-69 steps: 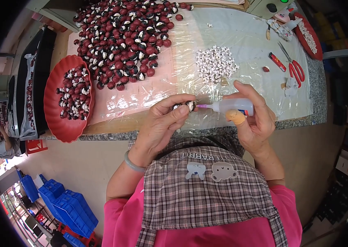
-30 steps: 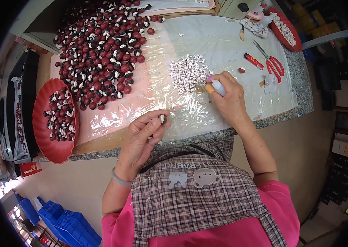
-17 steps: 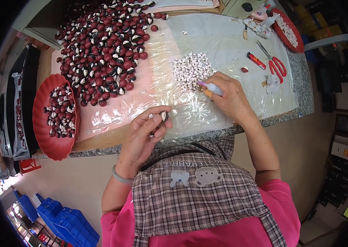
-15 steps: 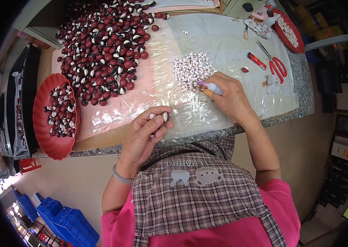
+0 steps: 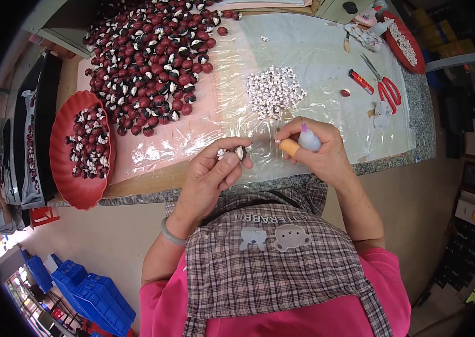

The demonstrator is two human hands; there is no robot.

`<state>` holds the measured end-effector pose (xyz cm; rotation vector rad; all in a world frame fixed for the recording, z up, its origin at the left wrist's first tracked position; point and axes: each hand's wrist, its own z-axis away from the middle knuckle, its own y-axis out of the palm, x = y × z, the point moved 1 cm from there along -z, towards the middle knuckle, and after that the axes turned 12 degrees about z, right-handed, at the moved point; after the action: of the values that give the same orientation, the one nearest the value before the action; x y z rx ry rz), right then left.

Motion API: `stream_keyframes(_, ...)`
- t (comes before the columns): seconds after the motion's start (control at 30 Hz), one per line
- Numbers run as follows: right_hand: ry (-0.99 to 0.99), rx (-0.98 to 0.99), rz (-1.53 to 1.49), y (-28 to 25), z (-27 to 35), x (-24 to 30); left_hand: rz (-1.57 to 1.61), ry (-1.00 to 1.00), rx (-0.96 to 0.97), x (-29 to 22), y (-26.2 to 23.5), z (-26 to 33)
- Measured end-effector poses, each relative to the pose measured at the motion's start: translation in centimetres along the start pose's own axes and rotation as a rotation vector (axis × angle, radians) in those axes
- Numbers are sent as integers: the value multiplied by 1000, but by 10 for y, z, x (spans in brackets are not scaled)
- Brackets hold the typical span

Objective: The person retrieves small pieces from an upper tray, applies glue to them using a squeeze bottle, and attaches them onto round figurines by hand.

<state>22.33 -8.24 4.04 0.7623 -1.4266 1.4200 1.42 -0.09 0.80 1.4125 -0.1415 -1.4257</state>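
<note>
My left hand (image 5: 201, 180) pinches a small dark-and-white ball (image 5: 241, 153) between thumb and fingers, with a white bit (image 5: 221, 153) beside it. A hand's width to the right, my right hand (image 5: 330, 154) grips a small translucent squeeze bottle (image 5: 309, 140) with a purple tip, pointing up. An orange cover (image 5: 289, 147) wraps one of its fingers. Its thumb and finger meet at a tiny pale piece, too small to tell exactly. Beyond both hands lies a heap of small white pieces (image 5: 275, 92) on clear plastic sheeting (image 5: 220, 106).
Dark-red, black and white balls (image 5: 147, 73) pile up at the far left. A red scalloped dish (image 5: 60, 168) at left holds more. Scissors (image 5: 386, 90), a red tube (image 5: 361, 81) and a red dish (image 5: 417, 63) of white pieces lie at right. Blue crates (image 5: 94, 292) stand lower left.
My right hand has drawn back from the white heap toward my left hand, its bottle tip turned upward. My left hand still holds the ball; the whole view has shifted slightly.
</note>
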Motion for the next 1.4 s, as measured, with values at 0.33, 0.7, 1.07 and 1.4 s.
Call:
stream_keyframes(0.33,-11,-39,-75,31,4,12,-198,70,-2,-2,8,5)
stream_keyframes(0.7,-162,-120,118,37,3,10,-364,127,-22,3,5,4)
stream_keyframes(1.07,-333,-218,152,53,5,-1,-737,311,-43,-2,10,4)
stream_keyframes(1.4,-37,-140,-200,31,6,1,272,221,-135,-37,-39,7)
